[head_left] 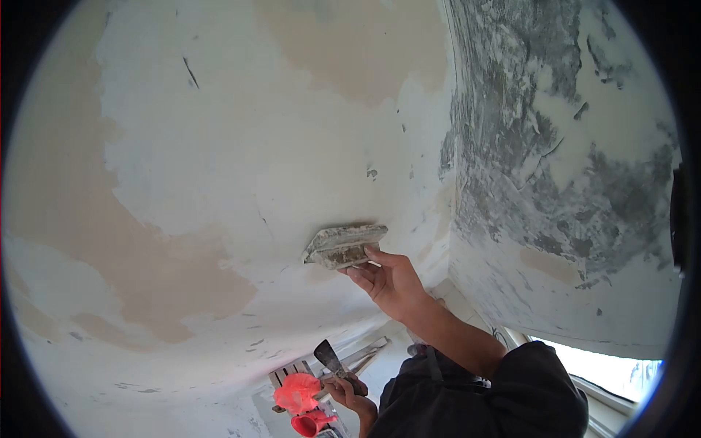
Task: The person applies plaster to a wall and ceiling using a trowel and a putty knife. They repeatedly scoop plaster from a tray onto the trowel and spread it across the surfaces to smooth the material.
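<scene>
My right hand is raised with its thumb and fingers closed on a plaster-caked trowel. The trowel's wide, flat body overlaps the pale plastered surface in this view, right at a beige patch. Lower down, my left hand is closed around the handle of a putty knife, its dark blade pointing up and left. Beside the left hand are a bright red-pink object and a red cup-like piece below it.
A grey, streaky patched wall meets the pale surface along a corner on the right. A bright window lies at lower right. Long strips and a slotted grey object appear below, near the left hand.
</scene>
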Motion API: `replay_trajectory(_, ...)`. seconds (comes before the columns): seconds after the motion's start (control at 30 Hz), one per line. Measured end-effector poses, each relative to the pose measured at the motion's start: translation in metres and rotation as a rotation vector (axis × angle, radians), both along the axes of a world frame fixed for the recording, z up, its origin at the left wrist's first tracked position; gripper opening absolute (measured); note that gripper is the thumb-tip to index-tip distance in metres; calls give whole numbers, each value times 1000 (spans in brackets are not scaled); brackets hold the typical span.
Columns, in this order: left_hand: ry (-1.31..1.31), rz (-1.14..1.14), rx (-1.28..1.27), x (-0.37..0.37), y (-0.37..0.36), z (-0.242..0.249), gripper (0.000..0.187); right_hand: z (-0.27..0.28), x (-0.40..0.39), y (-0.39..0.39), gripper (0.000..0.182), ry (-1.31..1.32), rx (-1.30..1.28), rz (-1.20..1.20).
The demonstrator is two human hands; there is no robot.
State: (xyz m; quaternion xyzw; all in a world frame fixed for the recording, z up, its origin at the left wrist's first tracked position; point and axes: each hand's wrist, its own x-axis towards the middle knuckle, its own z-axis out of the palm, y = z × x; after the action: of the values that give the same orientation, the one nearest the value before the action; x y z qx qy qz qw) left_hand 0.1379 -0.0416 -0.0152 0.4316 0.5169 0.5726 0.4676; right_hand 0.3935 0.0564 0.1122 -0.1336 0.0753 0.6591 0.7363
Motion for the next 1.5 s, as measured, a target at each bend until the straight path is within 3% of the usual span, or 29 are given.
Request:
replay_trajectory(0.07, 6, -26, 26, -1, 1, -1, 17, 5, 14, 1, 29, 29, 36, -72)
replay_trajectory(0.13, -11, 87, -62, -2, -2, -4, 16, 7, 32, -4, 33, 12, 117, -218)
replay_trajectory(0.23, -23, 133, -80, 2, -2, 0, 15, 23, 55, -17, 27, 53, 206, -393)
replay_trajectory(0.33, -64, 112, -65, 1, -3, -5, 17, 4, 46, -25, 23, -41, 187, -372)
replay_trajectory(0.53, -99, 48, -45, 13, 9, -6, 19, -6, -10, -14, 26, -150, 53, -35)
replay_trajectory(0.83, -146, 60, -46, 8, 8, -1, 19, 25, 39, -17, 33, -155, 182, -219)
replay_trajectory(0.9, -172, 58, -51, 12, 11, 7, 19, 10, 35, -28, 37, -275, 379, -356)
replay_trajectory(0.93, -220, -30, -61, 16, 14, 22, 19, 5, 29, -35, 47, -279, 412, -330)
replay_trajectory(1.03, -277, -176, -23, 16, 26, 56, 19, -43, 17, -43, 50, -405, 445, -179)
replay_trajectory(1.13, -342, -541, -64, 3, 33, 105, 17, -30, 13, -49, 50, -459, 443, -120)
replay_trajectory(1.23, -194, -639, -136, -9, 31, 133, 21, -25, 17, -52, 47, -471, 464, -51)
replay_trajectory(1.43, -240, -622, -214, -25, 30, 159, 15, -5, 36, -56, 46, -704, 530, -123)
replay_trajectory(1.5, -196, -817, -360, -30, 32, 163, 16, -2, 37, -58, 76, -893, 353, -37)
